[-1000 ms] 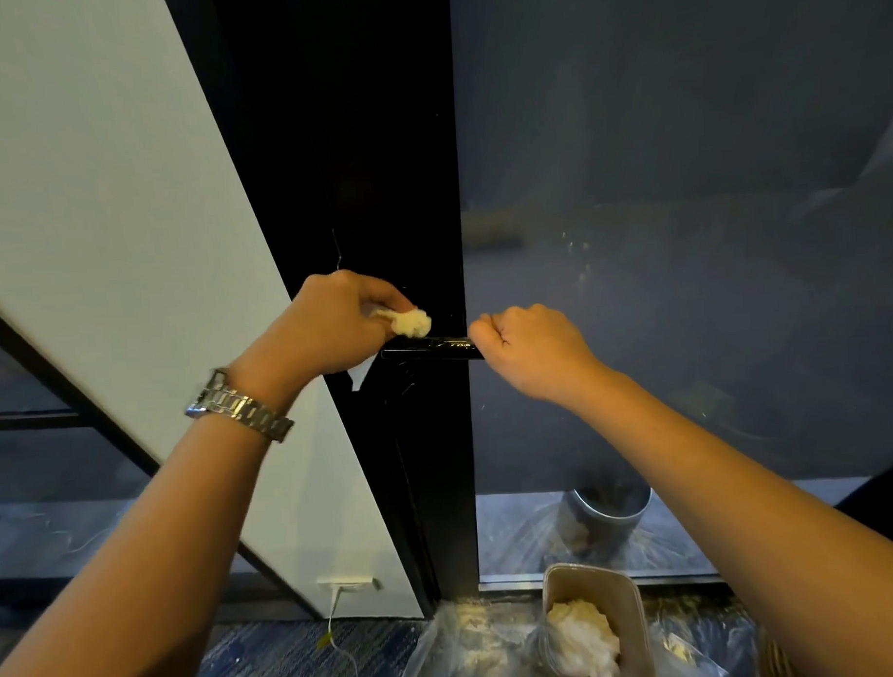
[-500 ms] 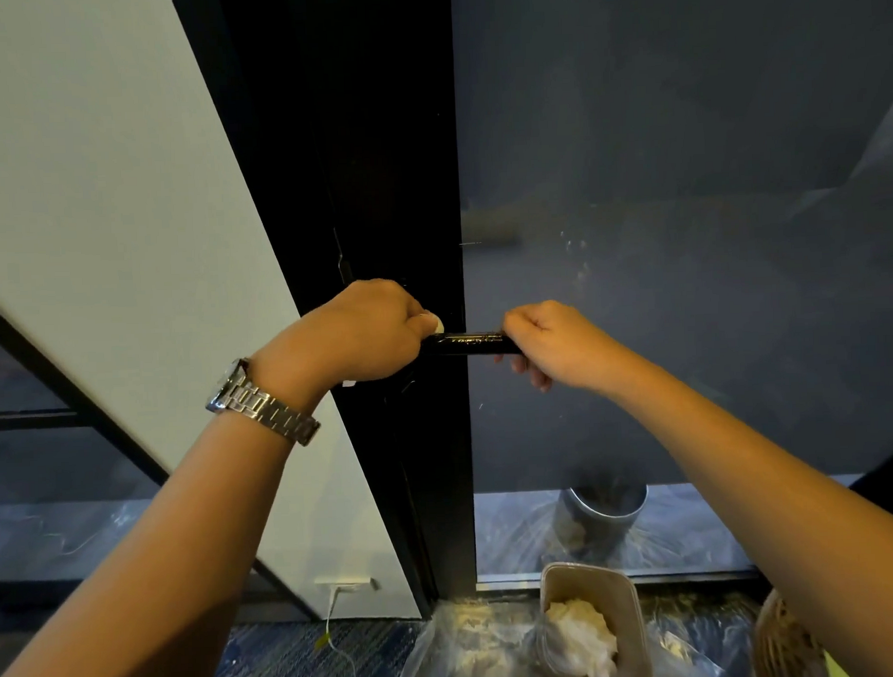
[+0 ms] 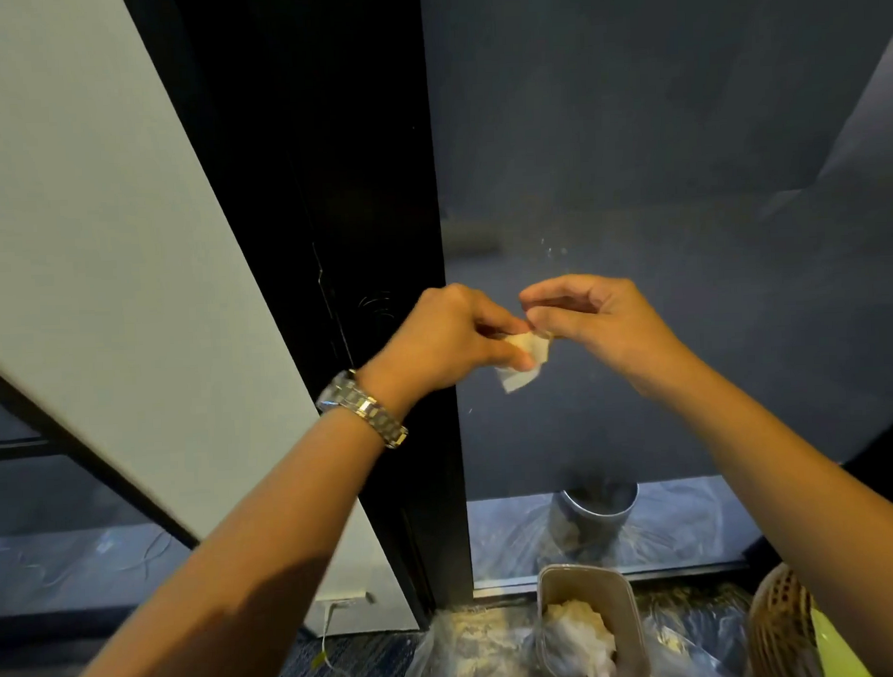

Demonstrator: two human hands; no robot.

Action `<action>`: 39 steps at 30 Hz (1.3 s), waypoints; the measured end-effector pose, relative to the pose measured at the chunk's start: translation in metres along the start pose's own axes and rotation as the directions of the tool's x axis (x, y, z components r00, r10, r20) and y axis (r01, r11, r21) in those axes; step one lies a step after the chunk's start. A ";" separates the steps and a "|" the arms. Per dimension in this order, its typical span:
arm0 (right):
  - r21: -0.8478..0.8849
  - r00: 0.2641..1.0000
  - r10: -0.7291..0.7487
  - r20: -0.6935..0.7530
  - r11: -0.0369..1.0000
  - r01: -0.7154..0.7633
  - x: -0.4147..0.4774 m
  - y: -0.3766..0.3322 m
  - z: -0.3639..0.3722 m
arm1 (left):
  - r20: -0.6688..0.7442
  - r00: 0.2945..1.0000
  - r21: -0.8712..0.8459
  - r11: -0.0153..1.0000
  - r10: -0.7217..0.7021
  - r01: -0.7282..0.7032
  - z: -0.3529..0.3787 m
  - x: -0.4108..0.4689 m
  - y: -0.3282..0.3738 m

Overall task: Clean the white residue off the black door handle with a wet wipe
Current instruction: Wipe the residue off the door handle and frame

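While the fingers (image 3: 559, 289) of both hands clench on a small crumpled white wet wipe (image 3: 527, 356), it hangs between them in front of the door.
The left hand (image 3: 449, 333) pinches the wipe's left side between thumb and curled fingers. The right hand (image 3: 598, 317) nips its upper right corner, and a loose flap droops below. The black door handle cannot be seen; the hands cover the spot along the tall black door frame (image 3: 328, 190). A silver metal link watch (image 3: 362, 409) sits on the left wrist. Behind the hands is a dark blue frosted glass panel (image 3: 656, 179). On the floor below stands a beige rectangular plastic tub (image 3: 627, 605) holding crumpled white wipes, with a woven basket (image 3: 778, 625) to its right.
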State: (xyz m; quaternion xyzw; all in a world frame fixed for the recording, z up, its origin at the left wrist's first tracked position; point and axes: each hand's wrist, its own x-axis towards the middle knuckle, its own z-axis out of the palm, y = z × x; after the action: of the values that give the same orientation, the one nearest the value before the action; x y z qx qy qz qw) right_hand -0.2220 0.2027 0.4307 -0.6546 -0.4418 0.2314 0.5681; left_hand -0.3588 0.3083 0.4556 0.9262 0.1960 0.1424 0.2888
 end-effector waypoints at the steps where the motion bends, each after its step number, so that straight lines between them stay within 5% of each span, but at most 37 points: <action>1: -0.011 1.000 -0.018 -0.001 1.000 0.018 0.000 -0.001 0.001 | -0.020 1.000 0.010 1.000 0.023 -0.023 0.005 0.001 0.002; 5: -0.059 0.991 -0.019 0.129 0.998 0.027 -0.003 -0.005 0.005 | -0.007 1.000 0.027 1.000 0.017 -0.017 -0.007 -0.001 -0.009; 11: -0.536 0.966 -0.089 0.243 0.818 0.210 0.000 -0.016 0.023 | 0.093 0.996 0.165 0.986 -0.010 -0.005 -0.042 -0.009 -0.025; 18: -0.492 0.988 -0.063 0.143 0.862 0.126 -0.007 -0.012 0.001 | 0.115 0.989 0.181 0.981 -0.092 0.070 -0.059 -0.026 -0.042; 24: -0.694 0.935 -0.235 0.265 0.627 0.354 -0.013 -0.022 0.049 | 0.107 0.986 0.178 0.978 -0.129 0.109 -0.058 -0.018 -0.040; 27: -0.692 0.931 -0.263 0.254 0.623 0.365 -0.013 -0.021 0.050 | 0.143 0.982 0.177 0.980 -0.119 0.093 -0.060 -0.019 -0.040; 29: -0.663 0.938 -0.269 0.217 0.665 0.344 -0.017 -0.018 0.038 | 0.078 0.996 0.192 0.981 -0.043 0.027 -0.062 -0.018 -0.040; 31: -0.643 0.952 -0.255 0.171 0.703 0.304 -0.021 -0.014 0.025 | -0.193 0.974 0.252 0.966 0.115 -0.064 -0.062 -0.014 -0.039; 34: -0.649 0.961 -0.254 0.106 0.714 0.261 -0.022 -0.009 0.024 | -0.496 0.792 0.450 0.885 0.355 -0.115 -0.063 -0.003 -0.037; 36: -0.702 0.950 -0.294 0.106 0.655 0.281 -0.020 -0.008 0.037 | -0.458 0.739 0.646 0.756 0.495 -0.106 -0.061 0.006 -0.041; 39: -0.698 0.924 -0.349 0.154 0.624 0.352 -0.020 -0.005 0.060 | -0.340 0.754 0.790 0.606 0.563 -0.096 -0.053 0.013 -0.054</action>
State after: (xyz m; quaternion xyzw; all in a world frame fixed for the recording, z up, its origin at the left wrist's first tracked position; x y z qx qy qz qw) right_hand -0.2817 0.2184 0.4166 -0.7238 -0.6161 -0.0722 0.3023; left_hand -0.3825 0.3806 0.4678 0.8963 0.1272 0.3692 -0.2100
